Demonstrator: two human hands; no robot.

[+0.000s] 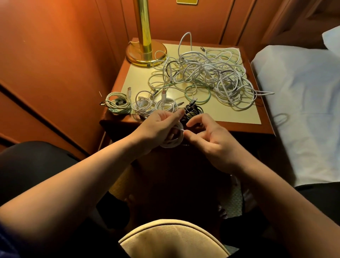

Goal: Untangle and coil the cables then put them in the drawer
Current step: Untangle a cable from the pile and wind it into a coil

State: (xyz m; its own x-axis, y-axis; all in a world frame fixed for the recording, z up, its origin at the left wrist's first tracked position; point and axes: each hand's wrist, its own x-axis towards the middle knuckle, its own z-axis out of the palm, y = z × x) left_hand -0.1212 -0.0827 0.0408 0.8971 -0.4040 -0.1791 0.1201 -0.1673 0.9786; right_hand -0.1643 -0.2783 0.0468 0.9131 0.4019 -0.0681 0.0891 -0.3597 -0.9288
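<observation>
No text, label, brand or number can be read anywhere, not even on the gold plate (187, 1) above the lamp (144, 36)

Tangled cables (204, 73) crowd the nightstand (239, 127) top; lamp base (146, 54) blocks the far-left corner

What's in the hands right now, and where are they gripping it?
A coiled white cable. The left hand grips the bundle of loops; the right hand pinches the cable's loose end at the coil's right edge.
</observation>
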